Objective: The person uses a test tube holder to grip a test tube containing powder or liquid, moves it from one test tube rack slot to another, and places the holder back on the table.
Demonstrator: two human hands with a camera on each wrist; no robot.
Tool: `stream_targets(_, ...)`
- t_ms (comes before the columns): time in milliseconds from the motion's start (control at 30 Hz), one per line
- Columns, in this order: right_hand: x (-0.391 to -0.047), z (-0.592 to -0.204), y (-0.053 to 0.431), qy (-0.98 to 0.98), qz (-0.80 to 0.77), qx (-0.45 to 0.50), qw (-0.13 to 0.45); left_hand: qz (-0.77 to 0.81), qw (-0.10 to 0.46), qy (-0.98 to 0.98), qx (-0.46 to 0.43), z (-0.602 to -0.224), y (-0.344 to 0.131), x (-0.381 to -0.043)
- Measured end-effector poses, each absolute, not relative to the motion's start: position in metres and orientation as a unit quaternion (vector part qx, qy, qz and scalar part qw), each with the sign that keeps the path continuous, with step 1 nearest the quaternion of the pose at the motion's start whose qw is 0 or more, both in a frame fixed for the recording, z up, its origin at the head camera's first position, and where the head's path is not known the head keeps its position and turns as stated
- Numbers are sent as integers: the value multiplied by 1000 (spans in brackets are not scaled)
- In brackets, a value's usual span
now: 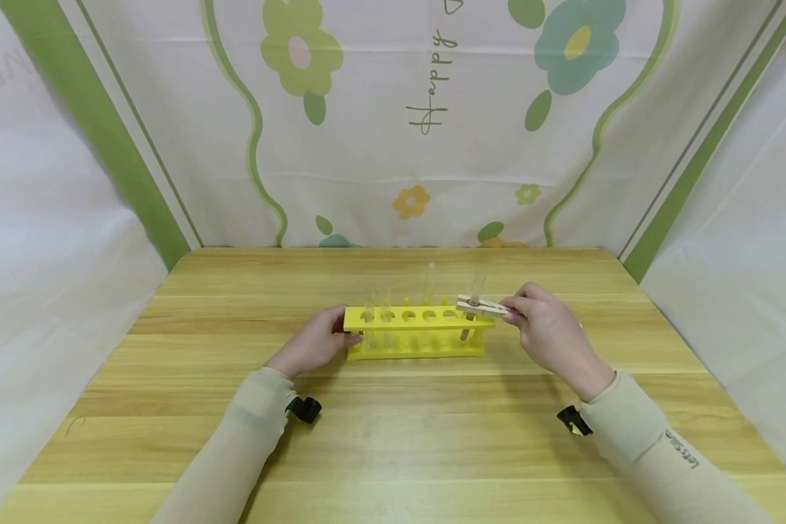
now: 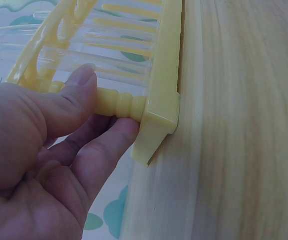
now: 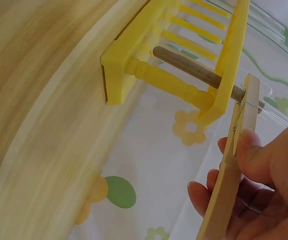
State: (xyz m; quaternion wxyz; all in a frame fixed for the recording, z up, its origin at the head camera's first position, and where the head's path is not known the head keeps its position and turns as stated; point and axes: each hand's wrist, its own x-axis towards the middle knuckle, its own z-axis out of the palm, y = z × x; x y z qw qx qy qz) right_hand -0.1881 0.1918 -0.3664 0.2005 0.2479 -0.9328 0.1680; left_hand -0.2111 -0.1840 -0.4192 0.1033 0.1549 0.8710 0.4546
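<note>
The left hand (image 1: 317, 340) grips the left end of the yellow rack (image 1: 419, 321) on the tabletop (image 1: 393, 451), but if the right hand's (image 1: 553, 335) pinched wooden clamp (image 1: 490, 308) slackens, the brownish tube (image 3: 188, 66) through the right end could drop.

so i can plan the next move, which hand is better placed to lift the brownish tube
Probably the right hand: it grips the wooden clamp, whose jaws are around the brownish tube. The left hand holds the yellow rack at its opposite end.
</note>
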Motion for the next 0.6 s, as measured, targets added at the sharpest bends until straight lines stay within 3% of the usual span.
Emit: stream_targets(600, -189, -373, 192, -933, 169, 247, 200, 451, 98, 872, 160, -421, -185, -212)
